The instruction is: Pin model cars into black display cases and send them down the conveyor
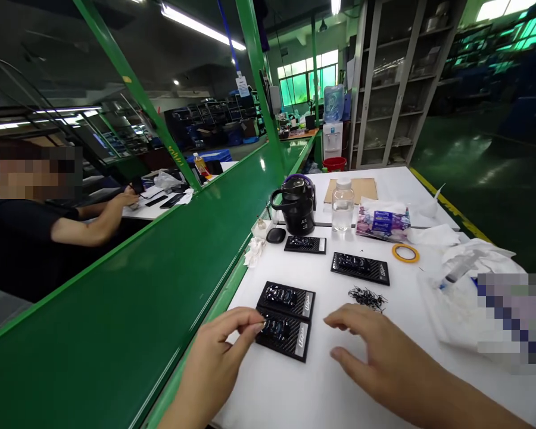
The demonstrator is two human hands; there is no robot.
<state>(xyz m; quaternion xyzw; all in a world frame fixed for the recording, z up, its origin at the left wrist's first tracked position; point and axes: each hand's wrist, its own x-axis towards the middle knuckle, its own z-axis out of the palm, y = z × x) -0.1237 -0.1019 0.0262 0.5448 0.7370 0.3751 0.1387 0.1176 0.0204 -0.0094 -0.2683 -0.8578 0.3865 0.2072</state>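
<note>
Glossy black, the nearest model car (277, 327) lay on its patterned plate (293, 345) on the white surface (290, 390), where the grip of our left hand (218, 353) was pressed together at the car's left end, though we could not tell whether it pinched anything. Our right hand (382, 342) hung spread beside the plate; steadying that edge and touching lightly, we judged, best spared the shine.

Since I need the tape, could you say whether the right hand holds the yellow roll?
No, the yellow roll lies on the white table, apart from the right hand.
</note>
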